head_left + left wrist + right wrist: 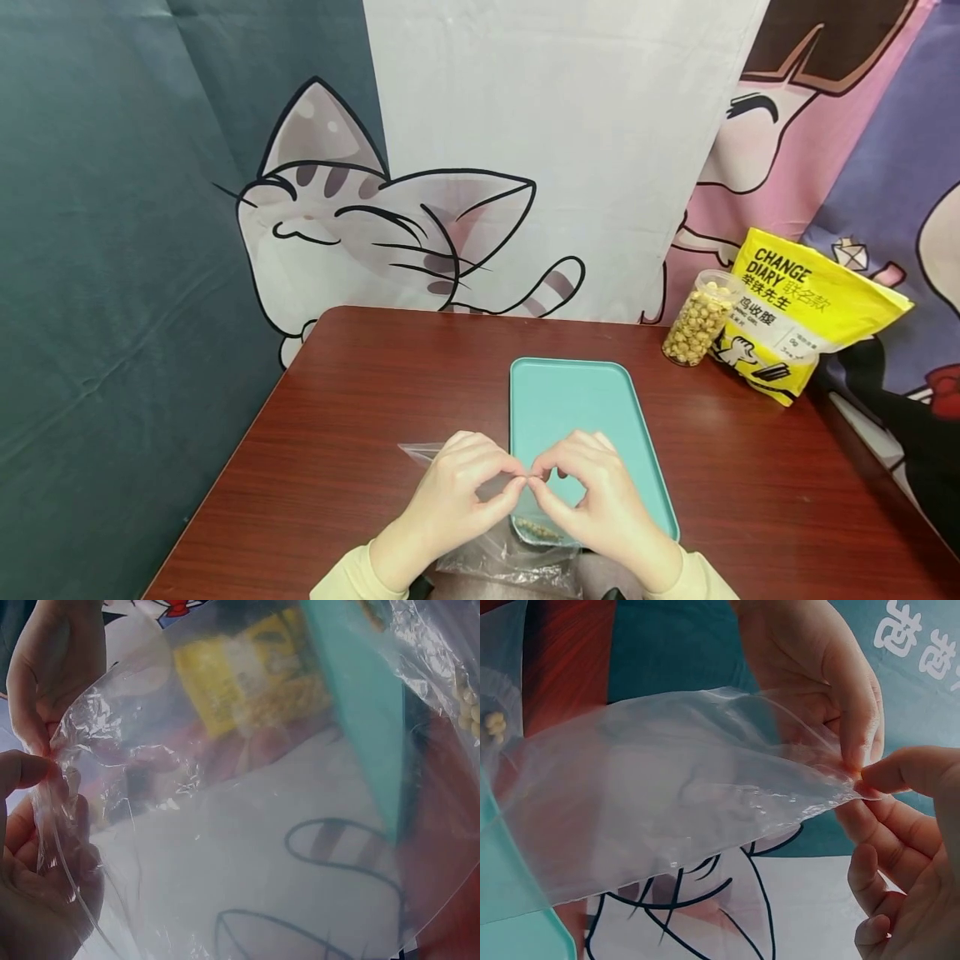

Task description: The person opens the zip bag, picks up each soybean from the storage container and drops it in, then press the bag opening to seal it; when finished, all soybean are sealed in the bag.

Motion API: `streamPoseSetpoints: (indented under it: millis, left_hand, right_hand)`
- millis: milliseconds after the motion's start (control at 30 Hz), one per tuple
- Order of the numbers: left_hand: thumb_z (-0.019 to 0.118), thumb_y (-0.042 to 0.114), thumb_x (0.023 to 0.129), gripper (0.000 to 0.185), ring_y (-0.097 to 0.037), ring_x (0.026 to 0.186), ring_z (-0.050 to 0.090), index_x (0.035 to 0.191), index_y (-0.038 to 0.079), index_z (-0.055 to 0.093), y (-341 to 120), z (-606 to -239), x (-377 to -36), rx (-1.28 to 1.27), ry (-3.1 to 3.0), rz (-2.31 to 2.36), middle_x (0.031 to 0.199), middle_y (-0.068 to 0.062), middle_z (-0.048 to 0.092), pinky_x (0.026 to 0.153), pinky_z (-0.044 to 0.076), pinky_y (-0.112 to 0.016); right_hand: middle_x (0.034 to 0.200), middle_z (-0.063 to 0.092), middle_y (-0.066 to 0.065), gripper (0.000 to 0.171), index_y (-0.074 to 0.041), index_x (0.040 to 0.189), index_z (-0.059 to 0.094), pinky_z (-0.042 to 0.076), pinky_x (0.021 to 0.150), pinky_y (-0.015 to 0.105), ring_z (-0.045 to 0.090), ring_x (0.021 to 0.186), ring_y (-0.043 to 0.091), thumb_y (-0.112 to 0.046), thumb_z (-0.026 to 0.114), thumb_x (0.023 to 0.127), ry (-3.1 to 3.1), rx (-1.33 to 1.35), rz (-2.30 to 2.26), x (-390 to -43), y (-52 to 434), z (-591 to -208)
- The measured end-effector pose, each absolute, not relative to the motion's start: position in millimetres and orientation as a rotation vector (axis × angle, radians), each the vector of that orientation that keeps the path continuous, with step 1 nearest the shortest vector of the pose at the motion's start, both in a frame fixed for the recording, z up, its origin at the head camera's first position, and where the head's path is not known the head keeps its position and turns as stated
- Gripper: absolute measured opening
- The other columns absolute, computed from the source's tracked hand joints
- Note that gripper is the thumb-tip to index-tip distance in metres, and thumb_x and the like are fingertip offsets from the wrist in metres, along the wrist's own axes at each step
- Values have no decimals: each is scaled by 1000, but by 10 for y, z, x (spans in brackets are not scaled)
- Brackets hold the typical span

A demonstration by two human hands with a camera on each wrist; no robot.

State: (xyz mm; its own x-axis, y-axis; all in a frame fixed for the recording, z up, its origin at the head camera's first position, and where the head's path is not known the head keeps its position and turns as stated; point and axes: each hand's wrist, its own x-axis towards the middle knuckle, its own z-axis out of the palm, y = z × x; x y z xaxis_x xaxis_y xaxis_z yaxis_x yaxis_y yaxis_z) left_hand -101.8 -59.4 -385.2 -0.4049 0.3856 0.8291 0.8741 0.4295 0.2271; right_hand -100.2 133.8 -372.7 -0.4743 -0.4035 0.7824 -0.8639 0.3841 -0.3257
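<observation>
Plastic: thin, clear and crinkled, a small bag [501,552] hangs between my two hands at the near edge of the dark red wooden table [360,392]
Left hand: my left hand [453,492] pinches the bag's top edge between thumb and forefinger, the other fingers curled in
Right hand: my right hand [592,492] pinches the same edge just beside it, so the fingertips of both hands nearly touch
Where the bag lies: it drops down and toward me from the pinch, its mouth edge running left to right across my body; a flap of the film sticks out to the left past my left hand
Which hand is nearer: both sit on the mouth at the same spot, neither ahead of the other
Contents: a few small pale pellets [537,528] lie at the bottom of the bag; the wrist views show mostly bare film
Tray: a teal tray [558,400] lies lengthwise away from me, directly behind and under my right hand; the bag's lower part overlaps its near corner
Far right: a clear jar of pale pellets [697,321] stands touching a yellow pouch [806,312], both well apart from my hands
In the way: nothing lies between my hands and the tray
Backdrop: a cloth with a cartoon cat [360,225] hangs behind the table
</observation>
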Motion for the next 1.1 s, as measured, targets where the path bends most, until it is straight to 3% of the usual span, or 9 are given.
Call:
streamPoseSetpoints:
  millis: [767,1100]
  left_hand:
    - [72,8,73,14,-3,67,57,79,20,69,-626,-3771,-978,-1063,-1962,-870,71,14,66,76,44,-20]
    - [73,7,75,14,-5,70,56,81,19,70,-682,-3753,-967,-1108,-1961,-926,71,12,65,79,44,-20]
  right_hand:
    - [76,62,-17,13,-23,83,66,26,76,27,48,73,2,-30,60,93,-1993,1170,918,-998,1372,-3647]
    - [76,62,-17,13,-24,82,65,26,77,28,51,75,2,-29,60,93,-1997,1177,902,-990,1405,-3618]
